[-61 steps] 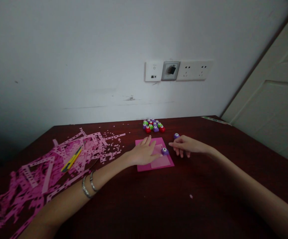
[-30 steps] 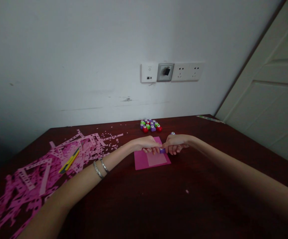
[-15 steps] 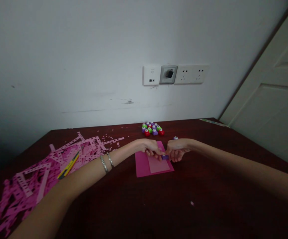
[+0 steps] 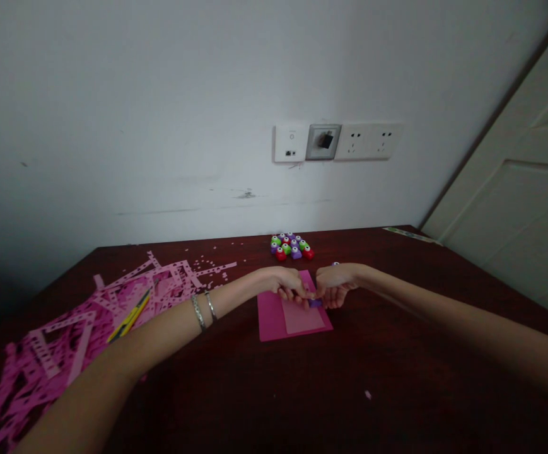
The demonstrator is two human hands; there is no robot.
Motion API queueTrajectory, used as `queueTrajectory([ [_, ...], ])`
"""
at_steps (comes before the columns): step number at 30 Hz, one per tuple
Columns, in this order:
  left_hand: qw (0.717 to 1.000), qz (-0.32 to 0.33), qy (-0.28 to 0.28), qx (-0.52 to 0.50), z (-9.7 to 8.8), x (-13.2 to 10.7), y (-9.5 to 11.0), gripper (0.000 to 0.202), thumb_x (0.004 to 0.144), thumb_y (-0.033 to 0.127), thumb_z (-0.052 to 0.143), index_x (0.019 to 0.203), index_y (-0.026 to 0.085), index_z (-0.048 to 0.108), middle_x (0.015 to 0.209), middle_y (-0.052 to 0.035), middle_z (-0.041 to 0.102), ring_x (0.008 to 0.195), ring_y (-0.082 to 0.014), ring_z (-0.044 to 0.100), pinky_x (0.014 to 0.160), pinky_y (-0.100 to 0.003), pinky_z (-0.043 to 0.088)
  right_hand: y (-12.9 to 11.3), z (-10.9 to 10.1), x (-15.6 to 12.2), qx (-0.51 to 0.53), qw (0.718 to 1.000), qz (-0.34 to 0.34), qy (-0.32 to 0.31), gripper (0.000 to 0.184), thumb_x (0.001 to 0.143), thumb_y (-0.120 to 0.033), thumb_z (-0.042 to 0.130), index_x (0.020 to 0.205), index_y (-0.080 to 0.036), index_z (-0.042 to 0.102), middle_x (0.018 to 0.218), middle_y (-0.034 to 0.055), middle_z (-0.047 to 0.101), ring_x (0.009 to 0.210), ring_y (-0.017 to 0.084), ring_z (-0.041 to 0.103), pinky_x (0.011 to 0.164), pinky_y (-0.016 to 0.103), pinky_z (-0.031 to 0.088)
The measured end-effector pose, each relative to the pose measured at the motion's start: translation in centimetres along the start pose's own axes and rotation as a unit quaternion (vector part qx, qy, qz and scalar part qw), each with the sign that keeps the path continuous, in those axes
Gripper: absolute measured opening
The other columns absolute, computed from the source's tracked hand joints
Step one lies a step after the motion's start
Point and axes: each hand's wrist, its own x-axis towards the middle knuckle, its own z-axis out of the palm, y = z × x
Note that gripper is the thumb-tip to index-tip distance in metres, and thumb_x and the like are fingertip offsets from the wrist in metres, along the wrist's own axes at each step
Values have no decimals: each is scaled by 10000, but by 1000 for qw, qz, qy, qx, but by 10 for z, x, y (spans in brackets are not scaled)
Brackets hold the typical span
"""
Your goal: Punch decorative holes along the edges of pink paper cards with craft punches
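Note:
Both hands meet over the paper, closed around a small purple craft punch (image 4: 315, 303) that is mostly hidden by fingers. My left hand (image 4: 291, 284) comes in from the left with its thumb and fingertips on the punch. From the other side my right hand (image 4: 334, 284) grips it with curled fingers. Beneath them a light pink sheet (image 4: 301, 320) lies on a larger bright pink sheet (image 4: 270, 323); the punch is at the light sheet's far right edge. Whether paper is inside the punch cannot be seen.
Several red, green and purple punches (image 4: 295, 253) cluster near the wall. Another white-topped one (image 4: 335, 263) peeks out behind my right hand. Punched pink paper strips (image 4: 82, 347) heap at left, under a yellow utility knife (image 4: 129, 318). A ruler-like strip (image 4: 410, 235) lies at the back right.
Both hands stay together on the purple punch, with the fingers shifted slightly and pressed closer over it. The whole view has moved a little.

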Motion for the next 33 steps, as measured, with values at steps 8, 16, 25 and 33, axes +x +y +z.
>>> queueTrajectory([
  [8,1000,-8,-28,11,-3,2,1,187,643,333,634,731,186,708,552,-13,454,407,-46,200,384,-213,231,2,-1,3,3,1000,-2,-6,121,686,-170,541,602,-111,603,541,45,602,468,89,553,465,183,475],
  [16,997,14,-52,53,-7,12,-3,185,675,304,592,653,144,683,510,1,416,374,-31,210,354,-175,162,-1,-1,4,-14,1000,4,-8,103,686,-143,529,604,-104,578,508,30,584,447,89,542,445,175,469],
  [25,999,2,-29,22,-5,23,-8,176,641,150,512,672,112,681,458,14,398,341,-28,205,329,-150,132,-1,-3,7,-30,999,12,-29,147,739,-138,493,624,-84,567,510,29,583,422,85,547,442,177,464],
  [33,996,41,-45,60,-5,15,-7,185,671,257,582,719,115,690,484,10,430,372,-27,243,348,-156,169,-3,-5,6,-36,998,5,-44,126,729,-111,492,631,-88,567,525,26,594,447,89,560,472,183,474],
])
